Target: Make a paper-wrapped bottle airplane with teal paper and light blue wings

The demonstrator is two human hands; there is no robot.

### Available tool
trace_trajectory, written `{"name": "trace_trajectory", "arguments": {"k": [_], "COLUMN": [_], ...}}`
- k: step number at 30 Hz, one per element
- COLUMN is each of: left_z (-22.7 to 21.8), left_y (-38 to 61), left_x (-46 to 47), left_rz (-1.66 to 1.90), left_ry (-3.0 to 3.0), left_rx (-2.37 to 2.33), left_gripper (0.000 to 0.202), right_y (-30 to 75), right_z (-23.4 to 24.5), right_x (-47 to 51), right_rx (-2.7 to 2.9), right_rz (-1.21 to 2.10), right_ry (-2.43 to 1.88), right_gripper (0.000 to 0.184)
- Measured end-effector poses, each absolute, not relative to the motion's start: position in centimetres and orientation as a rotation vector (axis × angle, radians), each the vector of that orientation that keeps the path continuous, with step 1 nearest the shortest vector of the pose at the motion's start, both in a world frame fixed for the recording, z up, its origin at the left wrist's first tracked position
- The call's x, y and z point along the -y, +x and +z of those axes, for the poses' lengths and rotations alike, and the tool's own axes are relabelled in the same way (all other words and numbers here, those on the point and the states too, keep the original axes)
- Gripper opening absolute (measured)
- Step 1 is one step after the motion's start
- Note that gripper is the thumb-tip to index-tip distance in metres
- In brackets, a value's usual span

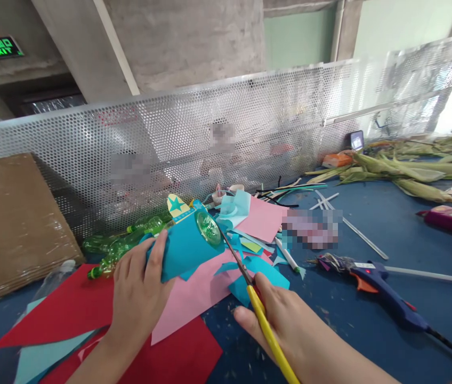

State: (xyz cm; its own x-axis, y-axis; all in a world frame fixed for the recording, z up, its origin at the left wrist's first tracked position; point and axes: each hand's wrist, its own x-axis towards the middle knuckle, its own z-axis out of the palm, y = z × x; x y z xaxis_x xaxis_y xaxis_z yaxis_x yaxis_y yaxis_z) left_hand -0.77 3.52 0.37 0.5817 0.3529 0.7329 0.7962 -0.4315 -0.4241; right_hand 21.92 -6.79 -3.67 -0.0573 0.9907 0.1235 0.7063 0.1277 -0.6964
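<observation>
My left hand [140,282] grips a cylinder wrapped in blue paper [188,248], tilted so that its round green plastic bottle end [209,228] faces right. A cream paper piece with a teal star [176,207] stands up at its far side. In my right hand [277,314] is a pair of scissors [264,320] with yellow handles. The blades point up and left, their tips close to the rim of the blue cylinder; whether they touch it I cannot tell. Below lie pink paper [194,301] and a cut blue paper piece [256,274].
A blue glue gun [389,290] with a glue stick and cord lies at right. Red paper [174,357] is in front, green bottles [118,250] and cardboard [14,224] at left. Corn husks [402,170] lie far right. A perforated metal screen [194,133] stands behind.
</observation>
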Motion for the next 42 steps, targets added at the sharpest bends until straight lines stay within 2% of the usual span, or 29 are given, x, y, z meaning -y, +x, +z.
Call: {"name": "trace_trajectory", "arguments": {"k": [8, 14, 20, 23, 31, 38, 42], "left_z": [0.2, -0.5, -1.3, -1.7, -2.1, -1.9, -1.8], "left_y": [-0.8, -0.9, -1.0, -0.9, -0.7, -0.9, -0.5], "left_x": [-3.7, -4.1, -4.2, -4.2, -4.3, -4.6, -4.3], "left_rz": [-0.775, -0.828, -0.822, -0.798, -0.823, -0.842, -0.856], "left_ry": [-2.061, -2.102, -2.149, -2.173, -2.195, -2.190, -2.190], "left_rx": [0.908, 0.931, 0.964, 0.933, 0.928, 0.999, 0.982], "left_gripper": [0.076, 0.074, 0.068, 0.065, 0.064, 0.069, 0.068], "right_y": [22.0, 22.1, 22.4, 22.5, 22.8, 23.1, 22.8], "right_z": [-3.4, -3.7, -3.7, -3.5, -4.0, -5.2, -5.4], "right_x": [6.3, 6.6, 6.6, 6.6, 6.7, 7.2, 7.0], "right_rx": [1.797, 1.807, 1.831, 1.843, 1.864, 1.866, 1.857], "right_rz": [0.677, 0.606, 0.534, 0.505, 0.504, 0.465, 0.448], "right_ry": [-1.645, -1.675, -1.635, -1.636, -1.623, -1.502, -1.489], "right_gripper": [0.076, 0.069, 0.045, 0.039, 0.039, 0.050, 0.047]}}
